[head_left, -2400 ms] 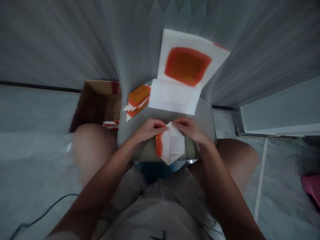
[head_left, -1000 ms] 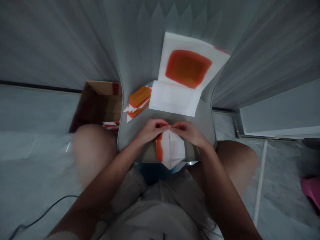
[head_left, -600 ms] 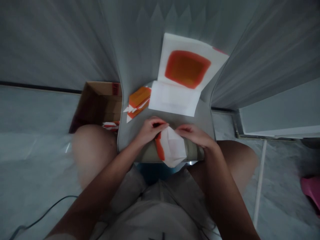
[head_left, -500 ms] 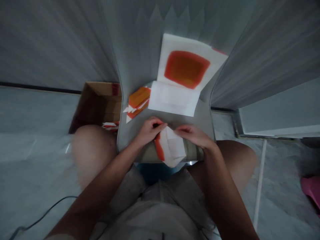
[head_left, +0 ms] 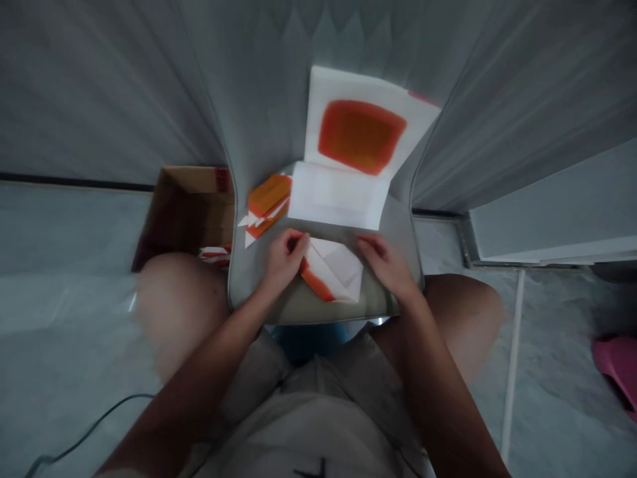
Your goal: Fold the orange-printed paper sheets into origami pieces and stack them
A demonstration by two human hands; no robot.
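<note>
A partly folded sheet of paper [head_left: 340, 264], white with an orange-red patch along its lower left side, lies at the front of a grey chair seat. My left hand [head_left: 286, 260] pinches its upper left corner between thumb and fingers. Just off the paper's right edge is my right hand [head_left: 388, 264], its fingers bent and slightly apart with nothing seen in them. Behind the hands rests a larger creased white sheet [head_left: 338, 196] with an orange-red printed block; its upper half leans against the chair back. Folded orange and white paper pieces [head_left: 269, 199] are stacked to its left.
An open cardboard box [head_left: 172, 219] stands on the floor left of the chair, with some red and white paper pieces [head_left: 215, 253] in it. A dark cable [head_left: 94, 425] runs over the floor at lower left. At the right edge lies a pink object [head_left: 617, 365].
The folded paper has flattened onto the seat, showing more of its orange-red side. My right hand has let go and moved slightly away from it. My left hand still pinches the corner.
</note>
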